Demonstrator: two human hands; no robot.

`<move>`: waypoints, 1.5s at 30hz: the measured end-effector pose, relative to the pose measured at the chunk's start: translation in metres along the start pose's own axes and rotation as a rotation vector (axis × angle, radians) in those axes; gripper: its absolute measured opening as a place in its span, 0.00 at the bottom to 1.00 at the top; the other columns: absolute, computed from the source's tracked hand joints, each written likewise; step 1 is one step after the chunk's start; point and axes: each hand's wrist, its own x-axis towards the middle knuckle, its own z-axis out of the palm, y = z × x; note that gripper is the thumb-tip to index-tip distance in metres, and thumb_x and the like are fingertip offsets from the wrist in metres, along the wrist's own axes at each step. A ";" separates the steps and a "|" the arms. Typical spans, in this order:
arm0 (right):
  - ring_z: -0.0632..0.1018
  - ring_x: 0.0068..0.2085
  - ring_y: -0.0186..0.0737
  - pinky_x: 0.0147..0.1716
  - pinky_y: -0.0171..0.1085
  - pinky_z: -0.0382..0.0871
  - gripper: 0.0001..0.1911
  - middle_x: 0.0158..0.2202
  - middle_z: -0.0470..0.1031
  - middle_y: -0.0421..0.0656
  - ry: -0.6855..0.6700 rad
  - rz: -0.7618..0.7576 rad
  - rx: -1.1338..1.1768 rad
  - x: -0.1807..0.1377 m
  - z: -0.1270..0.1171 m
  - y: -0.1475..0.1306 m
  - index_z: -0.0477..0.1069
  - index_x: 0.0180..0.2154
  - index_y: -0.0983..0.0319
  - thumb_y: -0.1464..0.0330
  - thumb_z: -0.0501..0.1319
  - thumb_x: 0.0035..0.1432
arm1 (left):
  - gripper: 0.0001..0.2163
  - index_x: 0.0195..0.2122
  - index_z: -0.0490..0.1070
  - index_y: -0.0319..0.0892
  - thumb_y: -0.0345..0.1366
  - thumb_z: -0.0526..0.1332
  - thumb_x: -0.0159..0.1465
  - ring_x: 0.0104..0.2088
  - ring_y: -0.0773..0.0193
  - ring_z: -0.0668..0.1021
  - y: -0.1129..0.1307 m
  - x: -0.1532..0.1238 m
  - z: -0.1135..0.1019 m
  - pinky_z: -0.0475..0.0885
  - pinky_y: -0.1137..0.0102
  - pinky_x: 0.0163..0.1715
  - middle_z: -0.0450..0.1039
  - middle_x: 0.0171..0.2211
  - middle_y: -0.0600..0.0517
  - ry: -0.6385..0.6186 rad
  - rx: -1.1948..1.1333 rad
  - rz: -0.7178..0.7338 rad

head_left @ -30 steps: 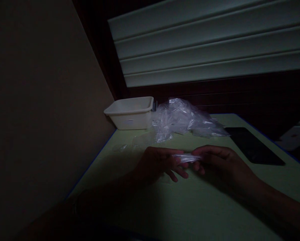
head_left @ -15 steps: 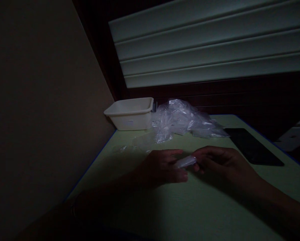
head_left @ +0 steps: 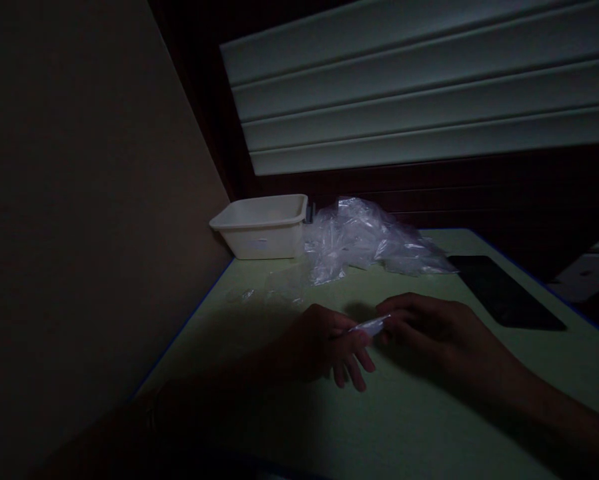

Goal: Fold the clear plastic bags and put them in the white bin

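Between my two hands, above the table (head_left: pixel 409 413), is a small folded piece of clear plastic (head_left: pixel 373 326), shiny and pale; it looks like a folded plastic bag. My left hand (head_left: pixel 332 343) pinches its left end between thumb and forefinger, with the other fingers hanging spread below. My right hand (head_left: pixel 429 327) grips the right end with curled fingers. Beyond the hands lies a heap of clear plastic bags (head_left: pixel 364 233). Thin transparent plastic pieces (head_left: pixel 284 287) rest on the table left of the heap. Dim light hides finer detail.
A white plastic tub (head_left: pixel 264 243) stands at the back left, against the wall (head_left: pixel 104 200). A black flat slab (head_left: pixel 504 293), perhaps a tablet, lies at the right. Behind the table is a slatted panel (head_left: pixel 404 87). A pale box (head_left: pixel 587 273) sits beyond the right edge.
My left hand's thumb and forefinger have closed on the left end of the plastic, and its other fingers have dropped below. My right hand keeps its grip, nearly in place.
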 end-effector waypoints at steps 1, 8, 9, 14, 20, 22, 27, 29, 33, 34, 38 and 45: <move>0.79 0.32 0.41 0.29 0.36 0.70 0.12 0.32 0.80 0.44 -0.016 0.023 0.052 0.001 0.000 0.000 0.73 0.41 0.60 0.60 0.60 0.60 | 0.18 0.32 0.73 0.34 0.47 0.57 0.64 0.21 0.67 0.78 0.000 0.000 0.000 0.69 0.78 0.16 0.77 0.26 0.46 -0.006 -0.001 -0.004; 0.75 0.32 0.38 0.30 0.35 0.68 0.14 0.33 0.78 0.43 -0.100 0.104 0.255 0.002 0.002 -0.003 0.76 0.40 0.60 0.58 0.63 0.57 | 0.21 0.31 0.74 0.33 0.51 0.58 0.62 0.21 0.66 0.78 0.001 -0.001 0.001 0.68 0.77 0.16 0.75 0.23 0.46 -0.010 0.007 0.013; 0.74 0.30 0.37 0.28 0.35 0.67 0.13 0.31 0.77 0.42 -0.120 0.106 0.266 0.003 0.002 -0.003 0.76 0.37 0.60 0.58 0.62 0.57 | 0.21 0.30 0.74 0.33 0.51 0.57 0.63 0.21 0.66 0.78 0.001 -0.001 0.002 0.68 0.77 0.16 0.75 0.23 0.47 -0.013 0.007 0.014; 0.65 0.21 0.30 0.20 0.32 0.56 0.13 0.20 0.68 0.37 -0.133 0.165 0.339 0.005 0.005 0.003 0.77 0.29 0.62 0.59 0.63 0.57 | 0.19 0.30 0.74 0.34 0.48 0.57 0.64 0.20 0.68 0.77 0.001 -0.001 0.004 0.68 0.78 0.16 0.76 0.23 0.47 -0.040 -0.015 0.015; 0.64 0.21 0.30 0.20 0.33 0.55 0.13 0.19 0.67 0.37 -0.120 0.207 0.389 0.006 0.004 0.009 0.78 0.29 0.62 0.59 0.65 0.55 | 0.19 0.32 0.75 0.33 0.48 0.58 0.63 0.22 0.66 0.79 0.001 0.000 0.001 0.69 0.77 0.17 0.77 0.26 0.45 -0.066 -0.020 0.000; 0.64 0.21 0.30 0.21 0.33 0.55 0.13 0.19 0.67 0.38 -0.121 0.198 0.376 0.006 0.004 0.010 0.78 0.29 0.62 0.58 0.64 0.55 | 0.20 0.32 0.75 0.32 0.49 0.58 0.63 0.22 0.67 0.78 -0.001 0.001 0.000 0.68 0.77 0.17 0.77 0.26 0.45 -0.088 -0.008 -0.019; 0.64 0.21 0.30 0.21 0.33 0.56 0.15 0.19 0.68 0.38 -0.081 0.199 0.321 0.008 0.001 0.008 0.78 0.27 0.62 0.56 0.65 0.52 | 0.20 0.35 0.74 0.32 0.49 0.59 0.63 0.21 0.68 0.78 -0.006 0.003 -0.003 0.66 0.78 0.15 0.78 0.31 0.41 -0.110 -0.013 -0.023; 0.65 0.21 0.31 0.21 0.33 0.57 0.15 0.19 0.68 0.39 -0.036 0.216 0.309 0.008 -0.002 0.006 0.79 0.28 0.62 0.56 0.66 0.50 | 0.21 0.35 0.74 0.32 0.49 0.59 0.63 0.21 0.67 0.78 -0.007 0.003 -0.003 0.67 0.78 0.16 0.78 0.33 0.40 -0.092 -0.019 -0.021; 0.66 0.21 0.32 0.20 0.33 0.58 0.15 0.18 0.70 0.40 0.019 0.231 0.290 0.008 -0.006 0.002 0.80 0.28 0.62 0.55 0.68 0.47 | 0.21 0.36 0.73 0.32 0.50 0.59 0.62 0.22 0.65 0.79 -0.007 0.004 -0.003 0.68 0.77 0.15 0.79 0.31 0.41 -0.027 -0.051 -0.045; 0.66 0.21 0.32 0.21 0.33 0.58 0.15 0.18 0.71 0.40 0.021 0.229 0.292 0.008 -0.007 0.001 0.80 0.28 0.61 0.56 0.68 0.47 | 0.20 0.37 0.73 0.32 0.49 0.60 0.62 0.23 0.64 0.80 -0.007 0.004 -0.003 0.68 0.77 0.15 0.79 0.31 0.41 -0.014 -0.073 -0.048; 0.68 0.22 0.32 0.22 0.34 0.61 0.13 0.19 0.71 0.40 0.019 0.233 0.318 0.009 -0.007 0.001 0.80 0.27 0.60 0.57 0.68 0.47 | 0.18 0.38 0.72 0.33 0.47 0.61 0.61 0.24 0.62 0.81 -0.006 0.005 -0.003 0.69 0.77 0.16 0.78 0.30 0.43 -0.002 -0.138 -0.037; 0.68 0.21 0.32 0.21 0.33 0.60 0.14 0.19 0.71 0.40 0.024 0.202 0.217 0.008 -0.008 0.004 0.80 0.29 0.60 0.56 0.66 0.50 | 0.19 0.38 0.74 0.30 0.46 0.59 0.63 0.28 0.61 0.81 -0.003 0.004 -0.005 0.72 0.76 0.19 0.78 0.32 0.39 -0.060 -0.050 0.004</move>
